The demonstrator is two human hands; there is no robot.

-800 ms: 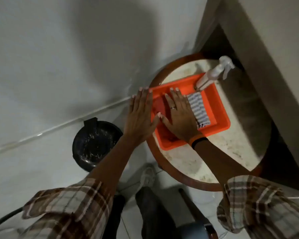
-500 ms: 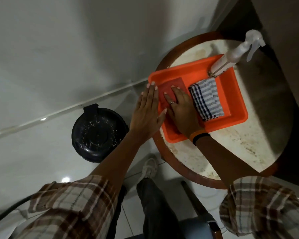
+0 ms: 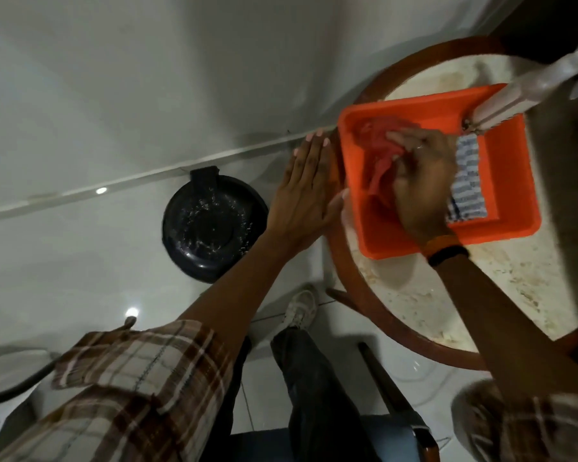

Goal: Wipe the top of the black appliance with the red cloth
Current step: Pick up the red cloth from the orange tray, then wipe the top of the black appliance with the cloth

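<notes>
The red cloth lies bunched in the left half of an orange tray on a round table. My right hand is closed on the cloth, fingers gripping its folds. My left hand is flat, with the fingers extended together, against the tray's left edge, holding nothing. The black round appliance stands on the floor to the left of the table, its top dusty and speckled. Both hands are well to the right of it.
A blue-and-white checked cloth lies in the tray's right half. A white spray bottle leans over the tray's far corner. The round table has a wooden rim. A wall runs behind; my shoe and a chair are below.
My right hand went from lying flat on the folded red cloth to gripping it, and the cloth is now bunched up. The camera has shifted left and closer.
</notes>
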